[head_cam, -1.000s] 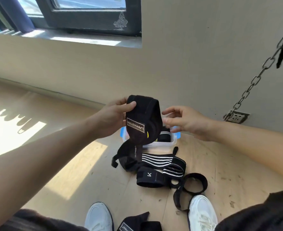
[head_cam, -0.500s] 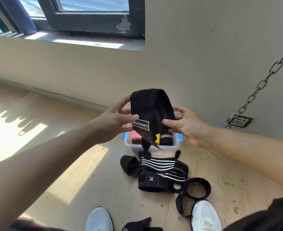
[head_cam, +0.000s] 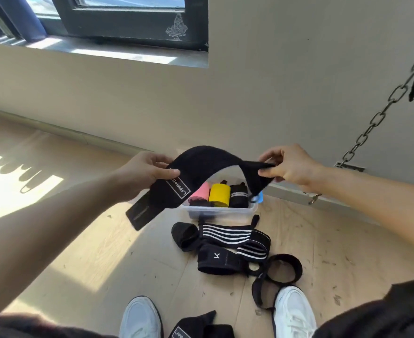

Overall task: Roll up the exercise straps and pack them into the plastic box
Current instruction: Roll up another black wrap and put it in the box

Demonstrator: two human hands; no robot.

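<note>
Exercise strap (head_cam: pixel 201 164), black with a white logo patch, is up in the air directly above the plastic box (head_cam: pixel 220 212), and that's all the head view gives us to work from. We see the left hand (head_cam: pixel 142 172) with its grip pinched shut on the strap by the logo, thumb on top. The right hand (head_cam: pixel 291 167) has its grip clamped on the other end, so the band arches between them. Its loose tail hangs off to the left of the box.

Inside the box we've got a pink roll (head_cam: pixel 200 192), a yellow roll (head_cam: pixel 219 195) and a black roll (head_cam: pixel 239 195) already packed. Just in front of the box, on the floor (head_cam: pixel 103 252), lie a striped strap (head_cam: pixel 230 236) and a looped strap (head_cam: pixel 284 268), still loose.

We'd call this the straightening step: the band is laid out, and rolling hasn't started. Next, we reckon, one end needs tucking over and winding tight, keeping the edges in line, before it drops in beside the others.

And the change? Half a second ago the strap stood folded in a tall narrow hump with the hands close together. Now they've pulled wide apart and it's stretched out low over the box.
</note>
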